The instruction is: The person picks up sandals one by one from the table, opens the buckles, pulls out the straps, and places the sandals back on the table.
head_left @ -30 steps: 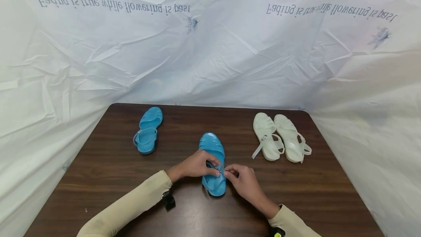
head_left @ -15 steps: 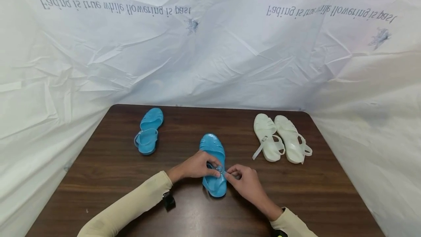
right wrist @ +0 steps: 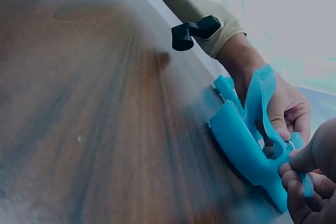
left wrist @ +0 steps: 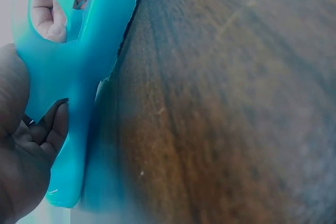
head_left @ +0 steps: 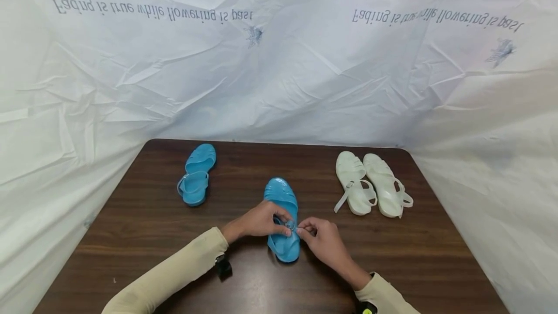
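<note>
A blue jelly sandal (head_left: 279, 190) lies at the middle of the table, toe pointing away from me. My left hand (head_left: 258, 219) reaches over it from the left and pinches the ankle strap beside the small metal buckle (right wrist: 291, 145). From the right, my right hand (head_left: 324, 242) pinches the strap's loose end (right wrist: 307, 184), which shows between thumb and fingers in the right wrist view. Whether the strap passes through the buckle is partly hidden by the fingers. In the left wrist view the sandal's side (left wrist: 79, 72) stands close by the left fingers.
Another blue sandal (head_left: 200, 159) lies at the back left of the brown wooden table (head_left: 244, 159). A white sandal (head_left: 348, 166) with its strap hanging loose lies at the right, beside a second white sandal (head_left: 379, 168). White sheeting (head_left: 279, 91) hangs behind and around the table.
</note>
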`<action>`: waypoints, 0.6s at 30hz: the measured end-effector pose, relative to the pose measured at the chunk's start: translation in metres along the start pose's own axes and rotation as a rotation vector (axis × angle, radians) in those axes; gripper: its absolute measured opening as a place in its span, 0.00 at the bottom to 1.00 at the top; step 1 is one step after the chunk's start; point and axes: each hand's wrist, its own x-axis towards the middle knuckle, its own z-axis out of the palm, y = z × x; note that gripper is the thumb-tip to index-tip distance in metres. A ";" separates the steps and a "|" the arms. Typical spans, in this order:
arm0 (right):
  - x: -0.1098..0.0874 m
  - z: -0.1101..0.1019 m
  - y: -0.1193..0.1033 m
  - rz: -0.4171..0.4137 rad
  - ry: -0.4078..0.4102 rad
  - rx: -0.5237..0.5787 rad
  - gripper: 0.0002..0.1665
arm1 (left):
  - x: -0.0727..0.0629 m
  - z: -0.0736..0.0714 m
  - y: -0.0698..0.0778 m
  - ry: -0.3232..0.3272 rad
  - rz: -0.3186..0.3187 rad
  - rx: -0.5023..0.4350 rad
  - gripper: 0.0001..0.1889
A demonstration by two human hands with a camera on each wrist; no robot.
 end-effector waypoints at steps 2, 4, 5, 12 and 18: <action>0.000 0.001 -0.002 -0.024 0.010 -0.013 0.03 | 0.000 0.001 0.000 0.005 0.005 -0.003 0.12; 0.000 0.002 -0.003 -0.056 0.024 -0.029 0.04 | -0.001 0.002 -0.001 0.009 0.011 -0.005 0.12; 0.000 0.002 -0.003 -0.069 0.028 -0.035 0.05 | -0.001 0.002 -0.001 0.010 0.012 -0.004 0.12; -0.002 -0.001 -0.001 -0.070 0.009 -0.025 0.04 | -0.002 0.001 0.000 0.007 0.003 0.000 0.14; -0.006 -0.005 0.005 -0.017 -0.015 -0.008 0.03 | -0.002 0.000 0.001 0.006 0.004 0.002 0.14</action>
